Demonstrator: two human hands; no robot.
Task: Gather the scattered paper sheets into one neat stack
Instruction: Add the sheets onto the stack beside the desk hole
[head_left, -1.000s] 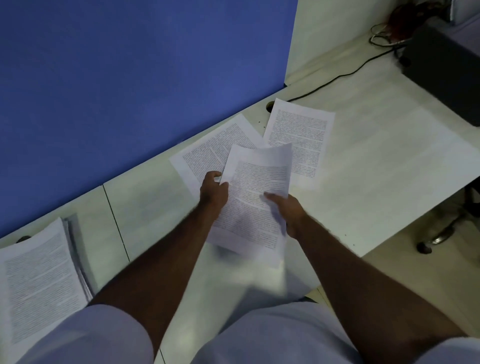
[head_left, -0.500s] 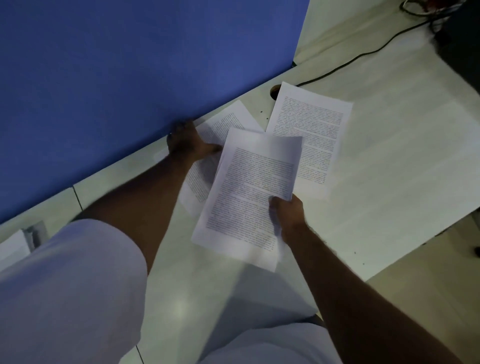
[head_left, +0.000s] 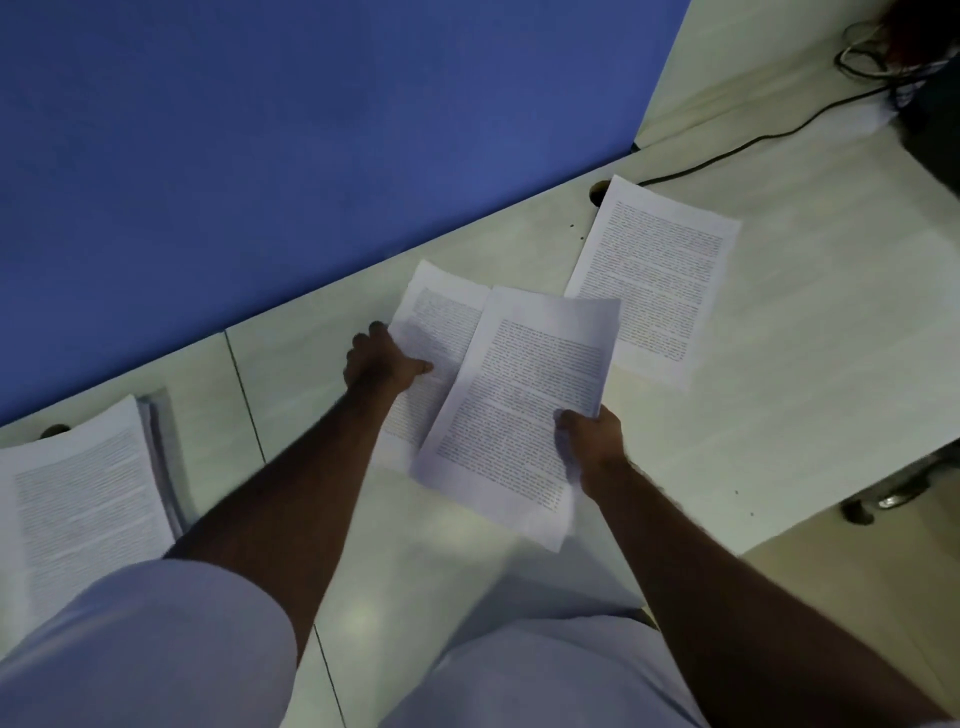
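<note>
The task is judged to be partly done. 1 printed sheet (head_left: 519, 410) is held clear of the bench (head_left: 779, 415) by the right hand (head_left: 592, 441), its grip closed on the sheet's near right edge with the thumb laid on top. A 2nd sheet (head_left: 441, 332) is being taken by the left hand (head_left: 382, 361), whose thumb is pressed on the printed face at the sheet's left edge while the fingers are curled at that edge; whether the sheet has been lifted off the bench cannot be told. This 2nd sheet is partly covered by the held sheet, so the 2 are already overlapped but not squared. A 3rd sheet (head_left: 654, 280) is left flat on the bench near its back edge, beside the blue partition (head_left: 311, 156), just beyond the held sheet and untouched by either grip. A thicker pile of printed pages (head_left: 83, 499) is seen at the far left of the bench, well apart from both hands. What is left, by this reading, is the joining of the 2 gripped sheets, the collecting of the 3rd, and the squaring of the edges.
</note>
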